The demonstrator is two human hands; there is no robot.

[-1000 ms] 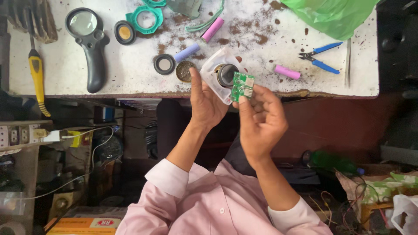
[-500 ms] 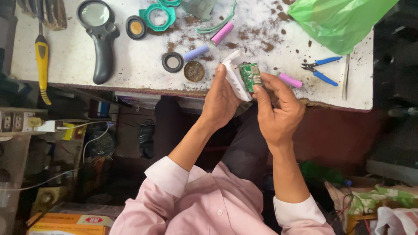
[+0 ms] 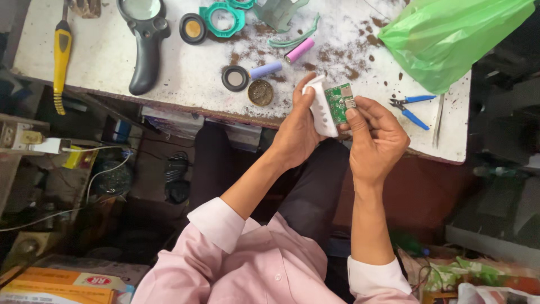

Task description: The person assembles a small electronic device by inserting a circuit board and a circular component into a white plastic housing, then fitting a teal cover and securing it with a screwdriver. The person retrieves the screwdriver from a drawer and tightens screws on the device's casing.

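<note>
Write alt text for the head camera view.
A person's left hand holds a white plastic casing while the right hand presses a small green circuit board against it, above a stained white workbench with a magnifier and blue cutters.

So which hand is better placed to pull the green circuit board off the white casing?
Probably the right hand: its fingertips already pinch the green circuit board, while the left hand wraps the white casing, steadying it.
</note>
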